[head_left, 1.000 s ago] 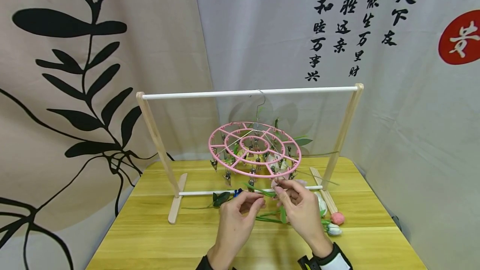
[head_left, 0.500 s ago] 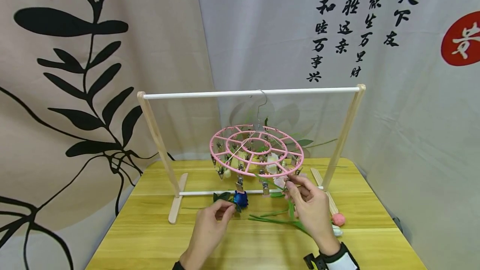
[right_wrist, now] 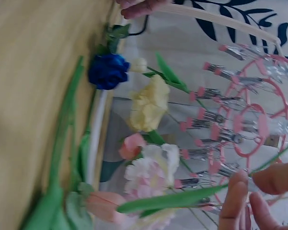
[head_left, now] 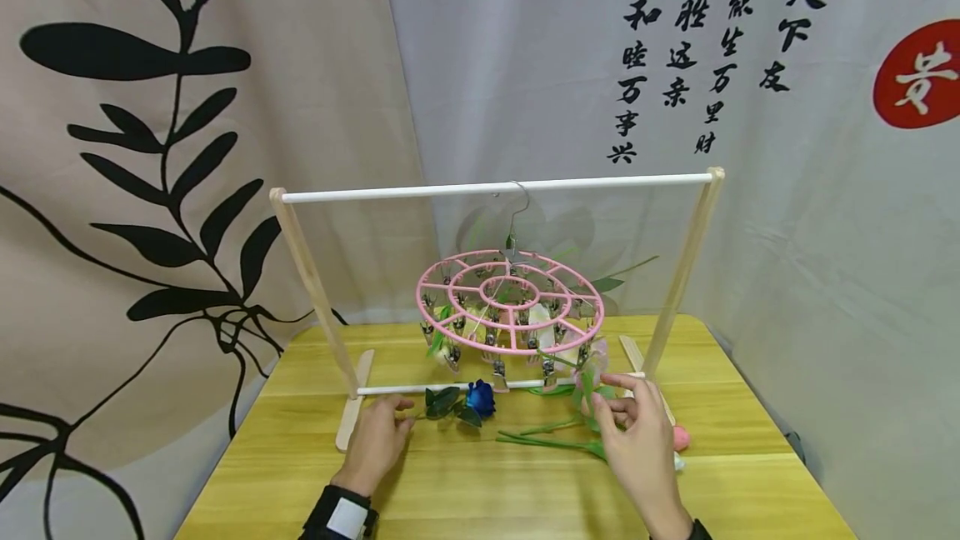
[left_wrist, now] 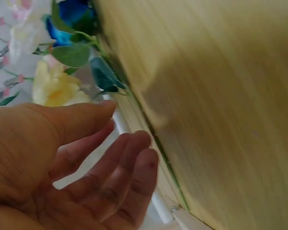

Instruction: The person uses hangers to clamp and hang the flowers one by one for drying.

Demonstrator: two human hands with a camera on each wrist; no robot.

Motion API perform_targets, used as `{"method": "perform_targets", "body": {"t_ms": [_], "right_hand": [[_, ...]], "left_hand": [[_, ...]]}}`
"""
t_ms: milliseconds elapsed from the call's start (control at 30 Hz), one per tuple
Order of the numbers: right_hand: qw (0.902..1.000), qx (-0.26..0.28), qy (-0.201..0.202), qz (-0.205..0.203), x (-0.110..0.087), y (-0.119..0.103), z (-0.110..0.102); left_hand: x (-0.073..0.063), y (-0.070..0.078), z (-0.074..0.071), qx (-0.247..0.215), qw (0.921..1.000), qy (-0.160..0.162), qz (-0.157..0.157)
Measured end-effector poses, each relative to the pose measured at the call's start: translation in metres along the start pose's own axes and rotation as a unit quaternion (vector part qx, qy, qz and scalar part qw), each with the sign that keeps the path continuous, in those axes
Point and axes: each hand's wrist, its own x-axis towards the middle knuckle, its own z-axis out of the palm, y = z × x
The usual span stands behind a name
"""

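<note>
My left hand (head_left: 377, 440) is beside the stem of a blue rose (head_left: 480, 399) lying on the table. In the left wrist view its thumb and fingers are apart, and the green stem (left_wrist: 169, 165) runs past the fingertips. My right hand (head_left: 637, 444) is at the right front of a pink round clip hanger (head_left: 512, 351). In the right wrist view its fingertips are near a long green leaf (right_wrist: 170, 199) and stem, with a gap between thumb and finger. A peach tulip (right_wrist: 105, 207) and a pink-white flower (right_wrist: 156, 167) are close by.
The hanger hooks over a white rod (head_left: 420, 191) on a wooden stand (head_left: 307, 273). A yellow flower (right_wrist: 149, 103) hangs below it among several metal clips. Green stems (head_left: 547, 442) lie on the table (head_left: 480, 498), with a pink ball-shaped flower (head_left: 681, 438) at right.
My left hand has moved left, away from the hanger, past the blue rose to its stem. The right hand has drawn slightly right and down from the clips. The hanger has turned.
</note>
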Motion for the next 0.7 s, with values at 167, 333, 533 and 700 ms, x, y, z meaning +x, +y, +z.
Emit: {"method": "perform_targets", "body": {"t_ms": [167, 333, 533, 700], "right_hand": [[0.9978, -0.044, -0.043, 0.024, -0.011, 0.011, 0.009], [0.9881, -0.049, -0.138, 0.047, -0.020, 0.017, 0.021], [0.9689, -0.036, -0.243, 0.031, -0.025, 0.021, 0.037], [0.9589, -0.032, -0.282, -0.012, -0.025, 0.020, 0.047]], "left_hand": [[0.008, -0.011, 0.006, 0.041, 0.9986, -0.034, 0.000], [0.012, -0.015, 0.006, 0.052, 0.9976, -0.045, 0.004], [0.012, -0.015, 0.007, 0.072, 0.9961, -0.045, 0.023], [0.011, -0.011, 0.006, 0.102, 0.9919, -0.063, 0.041]]}}
